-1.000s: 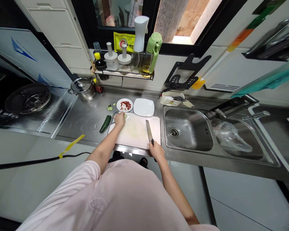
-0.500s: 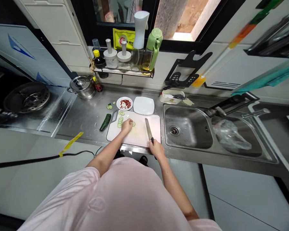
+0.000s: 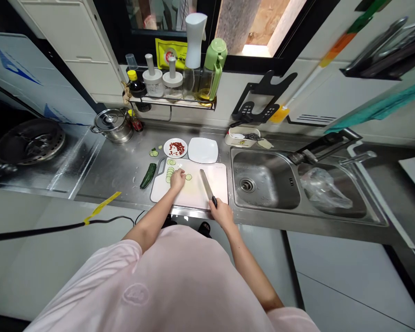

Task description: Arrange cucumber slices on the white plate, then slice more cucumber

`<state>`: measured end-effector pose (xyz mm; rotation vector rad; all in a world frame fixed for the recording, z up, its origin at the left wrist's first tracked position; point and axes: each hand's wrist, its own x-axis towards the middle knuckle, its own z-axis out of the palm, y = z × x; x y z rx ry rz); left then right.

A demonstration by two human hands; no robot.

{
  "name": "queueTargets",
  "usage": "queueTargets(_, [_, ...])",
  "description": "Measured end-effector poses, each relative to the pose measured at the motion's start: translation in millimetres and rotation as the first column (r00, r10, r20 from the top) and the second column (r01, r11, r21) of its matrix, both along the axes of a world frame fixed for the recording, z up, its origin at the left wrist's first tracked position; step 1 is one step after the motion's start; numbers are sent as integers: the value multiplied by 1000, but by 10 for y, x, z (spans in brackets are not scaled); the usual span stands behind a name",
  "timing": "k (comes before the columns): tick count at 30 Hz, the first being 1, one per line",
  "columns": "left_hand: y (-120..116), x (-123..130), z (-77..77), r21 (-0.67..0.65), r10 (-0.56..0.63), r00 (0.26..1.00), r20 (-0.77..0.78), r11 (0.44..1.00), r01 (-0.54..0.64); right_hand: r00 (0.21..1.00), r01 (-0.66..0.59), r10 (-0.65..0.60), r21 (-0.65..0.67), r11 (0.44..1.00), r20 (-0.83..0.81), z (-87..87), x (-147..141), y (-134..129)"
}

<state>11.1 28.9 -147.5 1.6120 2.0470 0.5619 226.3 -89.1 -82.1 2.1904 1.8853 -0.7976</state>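
My right hand grips the black handle of a kitchen knife, its blade pointing away from me over the right half of the white cutting board. On the board's left half, my left hand is closed with fingers curled; whatever lies inside them is hidden. A single cucumber slice lies just right of those fingertips. Left of the hand is a row of overlapping cucumber slices, with more slices near the board's far edge. A dark green cucumber piece rests on the counter beside the board.
Behind the board stand a plate with red chopped pieces and a white square plate. Cucumber scraps lie nearby. To the right is a sink; at left, a lidded pot and a pan. A condiment rack hangs above.
The knife has shifted left across the board, toward the single slice. My left hand has drawn slightly left, away from that slice. The whole view has shifted a little.
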Motion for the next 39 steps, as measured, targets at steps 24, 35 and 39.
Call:
queueTargets(24, [46,-1,-24,-38,10,1000,8,999,-9,985,-171,171,-14,985,16,122,-177,-124])
queueTargets(35, [58,-13,-52,-35,8,1000,22,999,-8,967,-245,245,-15,969,71,137,-105,-153])
queueTargets(39, [63,-14,-69,-21,5,1000,26,1000,-4,964,-251,252,-22,968,79,115,-104,-165])
